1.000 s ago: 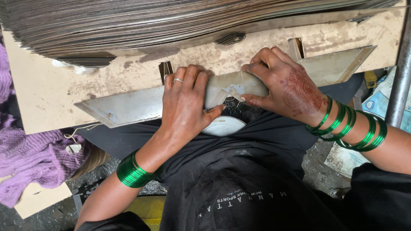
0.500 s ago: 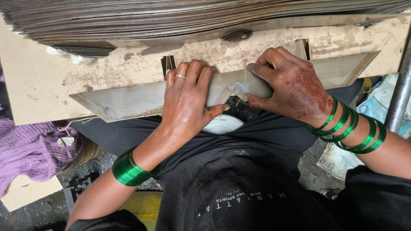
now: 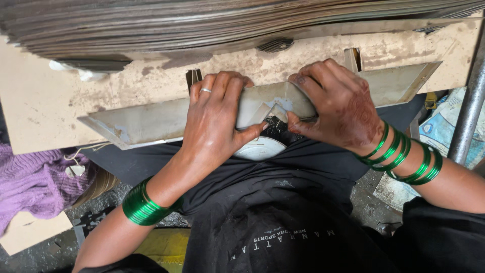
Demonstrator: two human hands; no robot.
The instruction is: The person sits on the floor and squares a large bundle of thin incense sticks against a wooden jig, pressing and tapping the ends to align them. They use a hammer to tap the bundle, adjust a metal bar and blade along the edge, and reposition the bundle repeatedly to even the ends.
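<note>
A long grey strip of board [image 3: 151,121] with slanted ends lies along the near edge of a stained beige worktop [image 3: 45,101]. My left hand [image 3: 214,119] grips the strip near its middle, fingers curled over its far edge, a ring on one finger. My right hand [image 3: 336,103] clamps the strip just to the right, thumb underneath. Both wrists carry green bangles. A small pale flap [image 3: 275,108] shows between the two hands. A white round object [image 3: 260,149] sits below the strip against my black shirt.
A thick stack of thin sheets [image 3: 202,25] fills the far side of the worktop. Two slots [image 3: 193,78] [image 3: 352,58] are cut in the board. Purple knitwear [image 3: 30,187] lies at the left, a metal pole [image 3: 470,106] stands at the right.
Both hands keep their hold on the strip. The strip and hands have shifted slightly, and my right fingers have curled further over the far edge.
</note>
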